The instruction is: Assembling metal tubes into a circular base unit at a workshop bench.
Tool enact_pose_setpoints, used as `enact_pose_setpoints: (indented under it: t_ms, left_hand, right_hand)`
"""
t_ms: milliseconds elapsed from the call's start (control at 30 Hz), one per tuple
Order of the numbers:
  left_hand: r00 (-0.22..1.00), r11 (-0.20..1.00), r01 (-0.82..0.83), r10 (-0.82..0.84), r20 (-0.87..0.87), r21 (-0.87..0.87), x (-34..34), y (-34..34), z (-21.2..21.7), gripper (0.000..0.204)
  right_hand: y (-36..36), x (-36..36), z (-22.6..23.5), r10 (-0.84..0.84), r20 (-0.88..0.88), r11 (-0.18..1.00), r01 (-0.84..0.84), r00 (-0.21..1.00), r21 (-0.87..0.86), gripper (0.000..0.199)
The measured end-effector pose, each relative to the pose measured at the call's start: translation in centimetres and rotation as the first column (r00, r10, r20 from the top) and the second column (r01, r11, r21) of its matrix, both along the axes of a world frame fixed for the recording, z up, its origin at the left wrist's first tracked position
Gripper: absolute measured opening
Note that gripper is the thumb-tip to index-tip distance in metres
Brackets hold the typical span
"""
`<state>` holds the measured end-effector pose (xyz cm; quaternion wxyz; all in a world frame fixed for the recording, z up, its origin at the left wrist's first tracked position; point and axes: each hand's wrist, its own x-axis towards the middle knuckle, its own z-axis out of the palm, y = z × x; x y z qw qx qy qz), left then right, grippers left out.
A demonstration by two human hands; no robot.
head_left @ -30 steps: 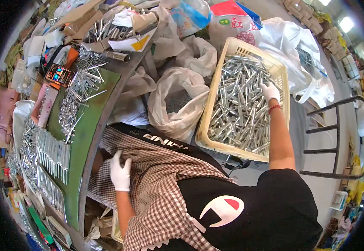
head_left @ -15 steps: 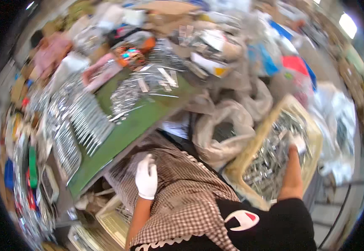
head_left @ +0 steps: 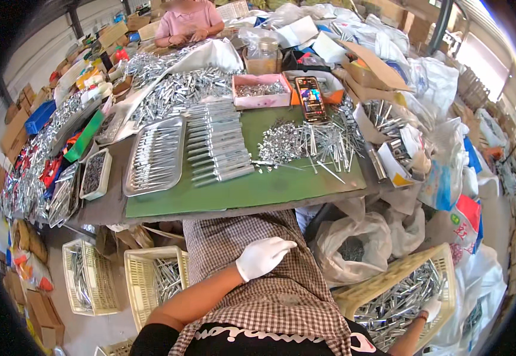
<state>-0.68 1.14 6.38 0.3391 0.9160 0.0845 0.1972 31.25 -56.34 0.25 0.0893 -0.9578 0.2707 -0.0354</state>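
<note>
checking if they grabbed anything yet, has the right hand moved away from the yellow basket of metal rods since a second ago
No. The right hand is still down in the yellow basket among the metal rods, as before; only the head camera has swung toward the table.

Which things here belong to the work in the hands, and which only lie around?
In the work:
- right hand in the yellow basket of metal rods
- left hand resting on the checked apron

Lying around:
- phone
- pink box
- metal tray
- white bag
- green mat
</note>
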Motion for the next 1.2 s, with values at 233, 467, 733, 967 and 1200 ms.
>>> enact_pose_setpoints:
  t_ms: [233, 467, 733, 967, 1200]
  left_hand:
    - [0.953, 0.885, 0.301, -0.272, 0.131, -0.354, 6.0, -3.1, 1.6, 0.026]
    - [0.873, 0.164, 0.410, -0.356, 0.334, -0.898, 10.9, -7.2, 0.0, 0.082]
    - [0.717, 0.164, 0.453, -0.651, 0.249, -0.876, 6.9, -5.6, 0.0, 0.071]
    - [0.984, 0.490, 0.111, -0.176, 0.026, -0.865, 5.4, -7.5, 0.6, 0.023]
    - [0.977, 0.122, 0.177, 0.103, 0.189, -0.977, 3.4, -6.7, 2.3, 0.011]
  right_hand:
    - [13.4, -4.6, 8.0, 0.515, 0.572, 0.738, -0.670, 0.638, 0.082, 0.030]
    - [34.0, -13.4, 14.0, 0.814, 0.371, 0.220, -0.828, 0.448, 0.516, 0.011]
    - [43.2, -11.2, 13.0, 0.566, 0.503, -0.136, -0.528, 0.653, 0.838, 0.016]
    - [44.2, -12.3, 12.3, 0.197, 0.122, -0.539, 0.003, 0.973, 0.843, 0.018]
    - [36.6, -4.9, 11.5, 0.075, 0.401, -0.875, -0.133, 0.913, 0.466, 0.013]
